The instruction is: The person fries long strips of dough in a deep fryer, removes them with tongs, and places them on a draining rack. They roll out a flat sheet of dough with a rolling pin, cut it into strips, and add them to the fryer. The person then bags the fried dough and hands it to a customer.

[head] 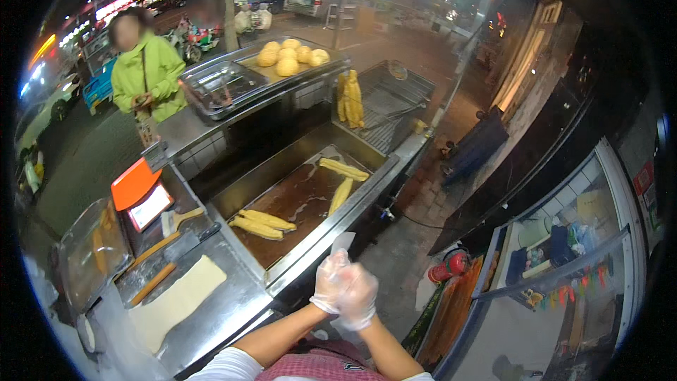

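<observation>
Both hands wear clear plastic gloves and meet in front of my body, near the front edge of the fryer. My left hand has a small pale translucent piece sticking up by its fingertips; whether it is held is unclear. My right hand is pressed against the left, slightly blurred. Beyond them, yellow fried dough sticks float in brown oil in the metal fryer. More dough sticks stand at the wire draining rack. Left of the fryer, a flat sheet of dough lies on the steel worktop.
A wooden rolling pin, a scraper and a brush lie by a lit screen. Round golden dough balls fill part of a raised tray. A person in green stands across the counter. A fire extinguisher stands right.
</observation>
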